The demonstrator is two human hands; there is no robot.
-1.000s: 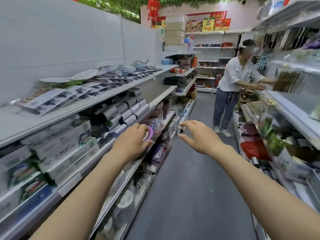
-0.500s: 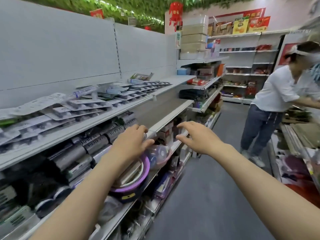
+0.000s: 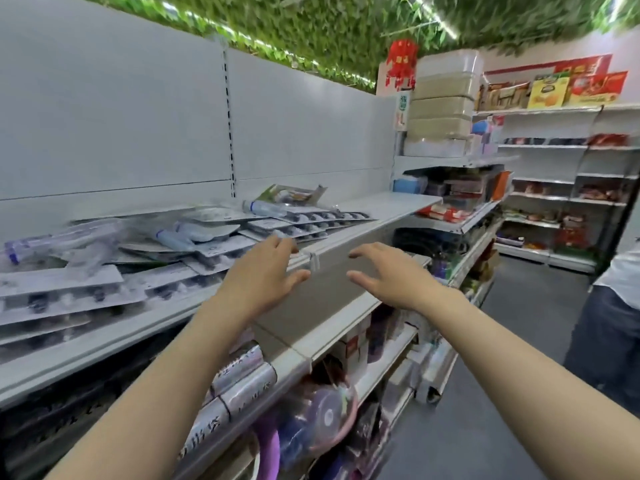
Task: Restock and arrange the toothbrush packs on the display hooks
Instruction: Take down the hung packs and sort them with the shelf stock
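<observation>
Both hands are extended over the aisle-side shelving with fingers spread and relaxed, grasping nothing: the left hand (image 3: 263,275) is at the front edge of the upper shelf (image 3: 363,225), the right hand (image 3: 391,277) beside it. The toothbrush packs (image 3: 194,237) lie in a loose pile on that shelf, just left of the left hand.

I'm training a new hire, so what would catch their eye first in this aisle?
Two bare hands, the left hand and right hand, reach forward empty with fingers spread. Left of them, toothbrush packs lie heaped loose on the upper shelf. Overhead runs a green leafy ceiling.
</observation>
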